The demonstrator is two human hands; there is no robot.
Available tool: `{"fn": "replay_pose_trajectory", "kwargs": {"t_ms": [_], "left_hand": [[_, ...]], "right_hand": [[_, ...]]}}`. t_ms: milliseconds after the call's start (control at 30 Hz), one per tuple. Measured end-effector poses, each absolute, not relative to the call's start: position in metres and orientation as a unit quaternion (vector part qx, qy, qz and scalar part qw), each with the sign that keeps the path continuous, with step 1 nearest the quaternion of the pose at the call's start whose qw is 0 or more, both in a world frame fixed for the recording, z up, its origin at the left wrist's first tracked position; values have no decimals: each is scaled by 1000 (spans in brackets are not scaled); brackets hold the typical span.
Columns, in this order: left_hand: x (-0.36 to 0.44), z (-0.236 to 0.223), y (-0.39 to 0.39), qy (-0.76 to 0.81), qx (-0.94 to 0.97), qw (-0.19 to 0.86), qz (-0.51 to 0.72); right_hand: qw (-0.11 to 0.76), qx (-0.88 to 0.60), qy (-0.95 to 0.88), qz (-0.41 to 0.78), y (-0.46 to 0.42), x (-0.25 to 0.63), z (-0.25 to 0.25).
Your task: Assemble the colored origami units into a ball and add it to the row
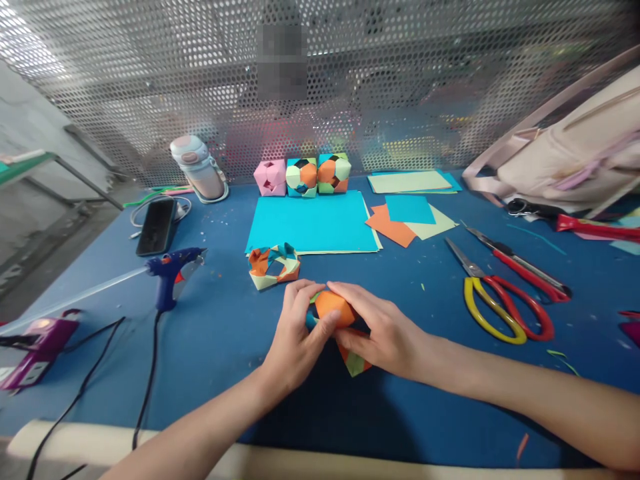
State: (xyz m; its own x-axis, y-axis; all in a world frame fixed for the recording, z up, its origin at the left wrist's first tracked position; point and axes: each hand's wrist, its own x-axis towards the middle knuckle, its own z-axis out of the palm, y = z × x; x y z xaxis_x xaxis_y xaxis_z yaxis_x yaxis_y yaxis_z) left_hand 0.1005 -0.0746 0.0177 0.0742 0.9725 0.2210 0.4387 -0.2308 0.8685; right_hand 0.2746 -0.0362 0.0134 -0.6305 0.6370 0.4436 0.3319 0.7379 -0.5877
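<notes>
Between my two hands is a folded paper ball (334,307) with orange, green and blue faces. My left hand (299,333) closes round its left side, thumb pressed on the orange face. My right hand (383,327) wraps its right side, and its palm hides much of that part. An orange and green folded paper piece (355,360) shows under my right hand; I cannot tell whether it belongs to the ball. Just beyond my left hand lies a ring of folded paper (274,267) in orange, blue and pale green.
Finished paper balls (303,177) line the back beside the mesh panel. Blue sheets (313,223) and loose squares (395,223) lie before them. Scissors (487,297) and a utility knife (525,263) are right; a glue gun (173,270), phone (157,227) and bottle (200,170) left.
</notes>
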Motion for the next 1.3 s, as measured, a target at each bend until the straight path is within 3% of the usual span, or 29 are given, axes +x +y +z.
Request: {"fn": "replay_pose_trajectory", "kwargs": {"t_ms": [267, 500, 833, 1300], "left_hand": [[99, 19, -73, 533, 668, 331, 401], [82, 24, -72, 468, 646, 481, 363], [85, 19, -71, 489, 720, 362, 334], [89, 18, -74, 510, 731, 295, 344]], "right_hand": [[290, -245, -886, 265, -33, 279, 15], [286, -247, -886, 267, -28, 284, 19], [298, -276, -873, 271, -31, 283, 18], [293, -277, -876, 263, -32, 282, 14]]}}
